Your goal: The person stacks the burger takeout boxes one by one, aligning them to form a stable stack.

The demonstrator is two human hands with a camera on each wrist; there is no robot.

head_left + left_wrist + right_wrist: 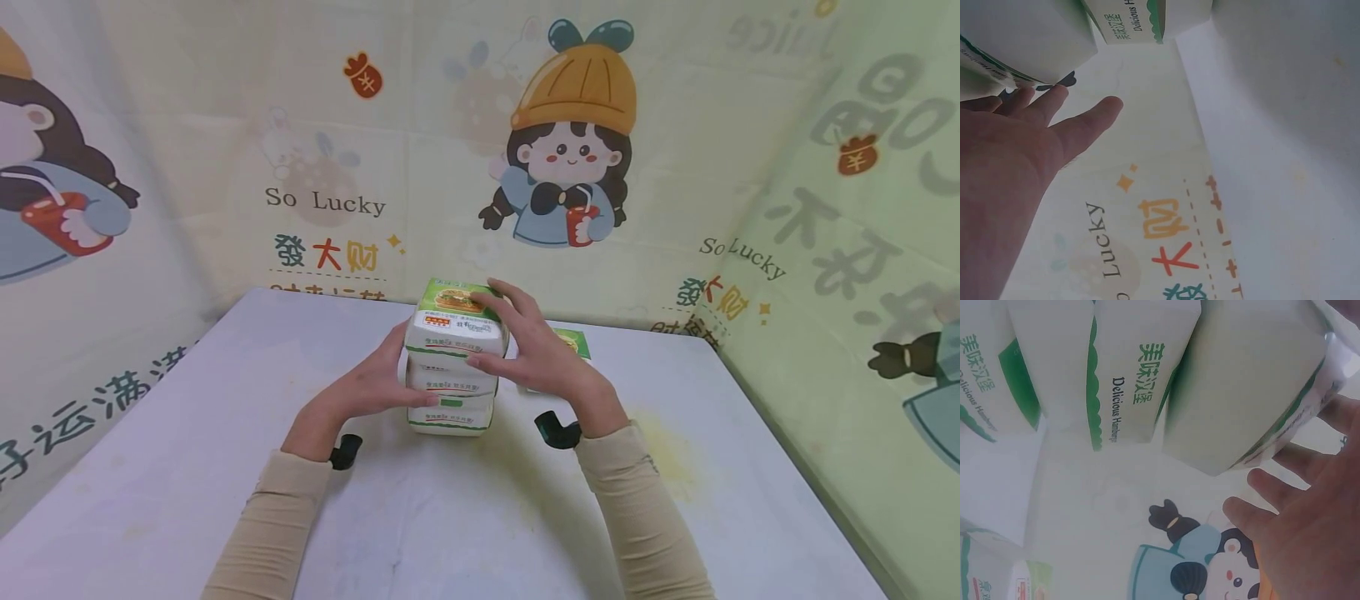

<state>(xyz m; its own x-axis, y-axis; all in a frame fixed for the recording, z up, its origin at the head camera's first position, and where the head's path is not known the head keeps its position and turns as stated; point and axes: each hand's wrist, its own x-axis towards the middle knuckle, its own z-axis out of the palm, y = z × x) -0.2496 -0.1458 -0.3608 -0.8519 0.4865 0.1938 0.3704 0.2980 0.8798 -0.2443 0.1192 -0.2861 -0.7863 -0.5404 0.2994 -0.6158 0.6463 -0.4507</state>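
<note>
Three white-and-green paper hamburger boxes stand stacked on the white table (420, 517). The top box (453, 329) has a burger picture on its lid and sits slightly tilted above the middle box (453, 379); the bottom box (450, 421) rests on the table. My right hand (536, 350) grips the top box from the right, thumb at its front lower edge and a finger over the lid. On the left side, my left hand (371, 379) lies against the stack with its fingers extended and its thumb across the front of the lower boxes. Its far fingers are partly hidden.
Another green-topped box (573, 342) stands behind my right hand, partly hidden. Printed cloth walls (450, 167) close off the back and both sides of the table. Black wrist cameras (557, 431) are worn on both wrists.
</note>
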